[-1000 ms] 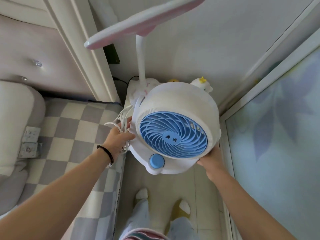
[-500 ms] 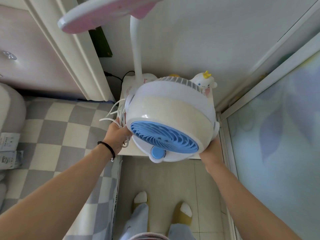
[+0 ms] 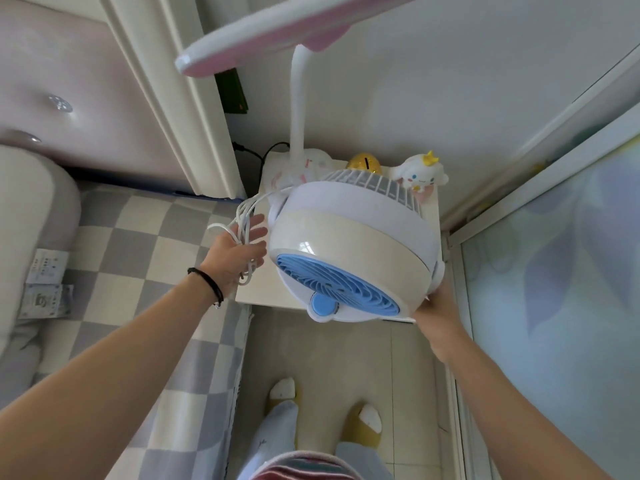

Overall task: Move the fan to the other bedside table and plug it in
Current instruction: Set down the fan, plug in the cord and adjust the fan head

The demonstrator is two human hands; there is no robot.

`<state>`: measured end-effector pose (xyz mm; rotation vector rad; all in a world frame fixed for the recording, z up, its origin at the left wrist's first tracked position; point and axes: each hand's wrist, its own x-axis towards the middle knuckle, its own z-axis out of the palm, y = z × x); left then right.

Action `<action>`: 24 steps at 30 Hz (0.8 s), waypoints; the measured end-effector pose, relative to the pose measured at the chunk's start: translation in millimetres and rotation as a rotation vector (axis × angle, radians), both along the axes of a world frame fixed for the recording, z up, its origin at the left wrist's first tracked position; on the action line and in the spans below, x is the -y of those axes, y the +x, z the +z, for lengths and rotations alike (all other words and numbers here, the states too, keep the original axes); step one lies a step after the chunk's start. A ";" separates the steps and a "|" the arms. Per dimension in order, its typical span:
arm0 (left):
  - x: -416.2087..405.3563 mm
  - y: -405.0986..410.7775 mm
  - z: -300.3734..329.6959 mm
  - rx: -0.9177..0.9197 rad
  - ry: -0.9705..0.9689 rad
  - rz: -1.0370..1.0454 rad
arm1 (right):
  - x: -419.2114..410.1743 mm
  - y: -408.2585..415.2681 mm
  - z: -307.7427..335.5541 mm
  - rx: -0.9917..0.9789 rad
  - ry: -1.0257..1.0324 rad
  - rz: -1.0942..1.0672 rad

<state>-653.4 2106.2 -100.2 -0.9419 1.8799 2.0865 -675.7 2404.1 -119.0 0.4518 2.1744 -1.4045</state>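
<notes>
The white fan [image 3: 349, 237] with a blue grille and blue knob hangs tilted, face down toward me, over the front of the white bedside table [image 3: 263, 292]. My right hand [image 3: 438, 313] holds its lower right edge, fingers hidden behind the housing. My left hand [image 3: 239, 247] is just left of the fan and apart from it. Thumb and forefinger stretch out, while the lower fingers curl round loops of the fan's white cord [image 3: 244, 216].
A pink-and-white desk lamp [image 3: 298, 109] rises from the table's back. A gold egg-shaped bank [image 3: 363, 162] and a white plush toy [image 3: 419, 174] stand behind the fan. The checked bed [image 3: 138, 244] lies left, a glass door [image 3: 554, 271] right. My feet are on the tiled floor [image 3: 346, 358].
The fan has tipped further face-down and moved over the table. My left hand has come off the fan's side and now holds only the cord; my right hand stays at the fan's right edge.
</notes>
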 end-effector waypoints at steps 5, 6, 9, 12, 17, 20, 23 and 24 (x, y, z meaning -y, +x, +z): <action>25.1 14.2 44.3 0.050 -0.018 -0.020 | 10.6 35.3 53.5 -0.217 -0.017 -0.528; 26.0 18.1 54.0 0.053 -0.039 -0.041 | 19.4 48.8 69.1 -0.291 -0.021 -0.543; 26.2 29.2 84.5 0.056 -0.140 -0.092 | 54.7 83.0 119.4 -0.466 -0.127 -0.353; 22.4 40.1 112.2 0.023 -0.190 -0.098 | 99.4 89.5 156.8 -0.401 -0.333 -0.027; 8.2 48.5 144.8 -0.074 -0.289 -0.041 | 168.5 60.8 179.5 0.122 -0.460 0.212; 2.5 48.1 157.5 -0.127 -0.475 -0.164 | 190.6 46.5 192.2 0.265 -0.627 0.141; -4.9 47.8 171.3 -0.194 -0.639 -0.296 | 191.0 35.5 202.8 0.210 -0.635 0.129; -7.7 47.3 175.4 -0.211 -0.691 -0.320 | 188.2 31.9 206.2 0.190 -0.623 0.126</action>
